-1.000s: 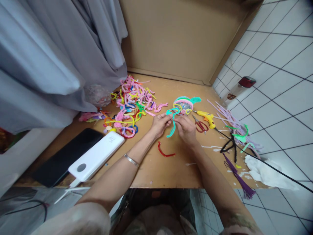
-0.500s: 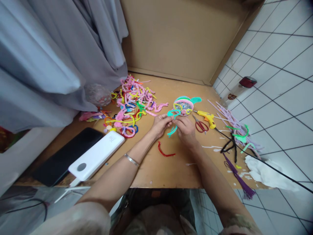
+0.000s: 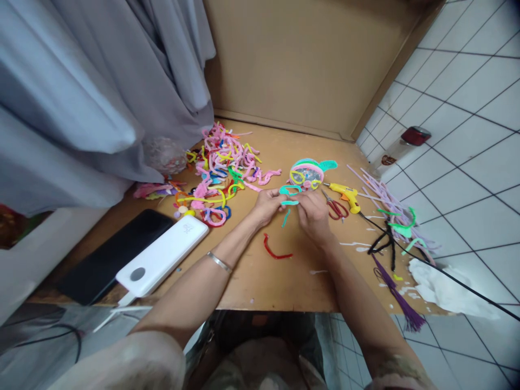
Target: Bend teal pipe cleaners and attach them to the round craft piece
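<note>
A teal pipe cleaner (image 3: pixel 289 190), bent into a loop with loose ends, is pinched between both hands above the table. My left hand (image 3: pixel 268 207) is closed on its left side. My right hand (image 3: pixel 314 216) grips it from the right, fingers curled. One teal end stretches level between the fingertips; another piece hangs below. Just beyond the hands stands a round clear ornament (image 3: pixel 307 174) trimmed with pink, green and yellow pipe cleaners. A short red pipe cleaner (image 3: pixel 276 250) lies curved on the table in front of my hands.
Colourful pipe cleaners (image 3: pixel 227 157) are heaped at the back left. A white power bank (image 3: pixel 162 257) overlaps a black phone (image 3: pixel 117 254). Scissors (image 3: pixel 337 208), a yellow glue gun (image 3: pixel 345 196), lilac stems (image 3: pixel 377 189), a purple tassel (image 3: pixel 400 298) and white tissue (image 3: pixel 442 284) lie right.
The teal strand between my fingertips now lies level, where its end hung down before. My right hand has shifted slightly right, and the view has turned a little.
</note>
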Motion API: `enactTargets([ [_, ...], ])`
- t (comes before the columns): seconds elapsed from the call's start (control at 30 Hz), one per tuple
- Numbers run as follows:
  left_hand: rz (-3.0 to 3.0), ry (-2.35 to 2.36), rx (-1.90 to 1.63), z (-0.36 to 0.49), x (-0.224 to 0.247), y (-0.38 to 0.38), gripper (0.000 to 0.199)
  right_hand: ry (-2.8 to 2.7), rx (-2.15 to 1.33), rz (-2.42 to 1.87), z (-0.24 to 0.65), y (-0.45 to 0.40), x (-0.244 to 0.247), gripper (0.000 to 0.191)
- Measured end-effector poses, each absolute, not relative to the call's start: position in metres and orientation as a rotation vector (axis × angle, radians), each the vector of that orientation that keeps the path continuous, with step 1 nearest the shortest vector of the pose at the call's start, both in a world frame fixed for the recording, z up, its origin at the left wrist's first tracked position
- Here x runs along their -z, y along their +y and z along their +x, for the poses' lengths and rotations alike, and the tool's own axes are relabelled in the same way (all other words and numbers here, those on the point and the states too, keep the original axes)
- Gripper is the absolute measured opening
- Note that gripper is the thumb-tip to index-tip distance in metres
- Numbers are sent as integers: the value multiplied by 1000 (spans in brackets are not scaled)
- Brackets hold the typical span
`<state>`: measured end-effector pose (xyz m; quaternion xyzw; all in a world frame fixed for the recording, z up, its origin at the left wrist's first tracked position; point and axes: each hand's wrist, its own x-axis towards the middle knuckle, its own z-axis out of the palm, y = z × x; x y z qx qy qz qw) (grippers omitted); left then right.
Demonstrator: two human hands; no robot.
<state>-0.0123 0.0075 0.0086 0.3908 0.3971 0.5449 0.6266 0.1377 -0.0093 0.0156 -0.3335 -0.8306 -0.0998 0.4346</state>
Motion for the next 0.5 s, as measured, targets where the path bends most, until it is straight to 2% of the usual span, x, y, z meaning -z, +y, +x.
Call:
enactTargets([
  [0.27, 1266, 930, -1048, -15, -15, -2, 11, -1998, 132, -1004, 147, -4, -21, 19],
  [0.5, 1445, 889, -947, -20, -7, 0, 14, -1889, -403, -973, 148, -1, -24, 14],
])
